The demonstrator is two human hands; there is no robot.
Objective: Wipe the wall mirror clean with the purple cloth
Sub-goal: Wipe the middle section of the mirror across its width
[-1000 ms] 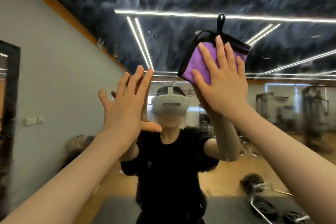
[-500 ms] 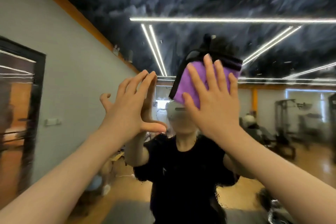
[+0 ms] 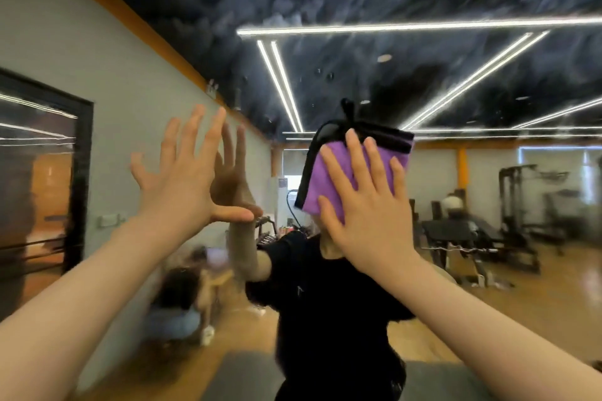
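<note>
Pressing flat against the wall mirror [image 3: 488,205], the right hand [image 3: 368,205] pins the purple cloth [image 3: 325,179] to the glass at about head height, near the middle of the view. Its fingers [image 3: 355,153] are straight and spread over the cloth, the palm covering the cloth's lower right part; nothing is curled round the fabric, so the grip is an open, flat press. The cloth is folded into a rough rectangle with a black border along its top and left edges, and a small black loop stands up from its top edge. It sits tilted, its top leaning to the right.

To the left, the left hand [image 3: 185,179] is raised with fingers spread and straight, thumb pointing toward the cloth. It holds nothing. Its thumb tip meets its own reflection in the glass, while the other fingers show a gap from theirs, so only the thumb appears to touch the mirror. The two hands are apart, with bare glass between them.

Reflected in the mirror stands the person in a black shirt [image 3: 325,303], the face hidden behind the cloth. Also reflected are a dark cloud-patterned ceiling with long light strips [image 3: 423,26], a grey wall [image 3: 114,75] with an orange band along its top, gym machines [image 3: 514,205] at the right on a wooden floor, and a dark-framed doorway [image 3: 39,172] at the far left.
</note>
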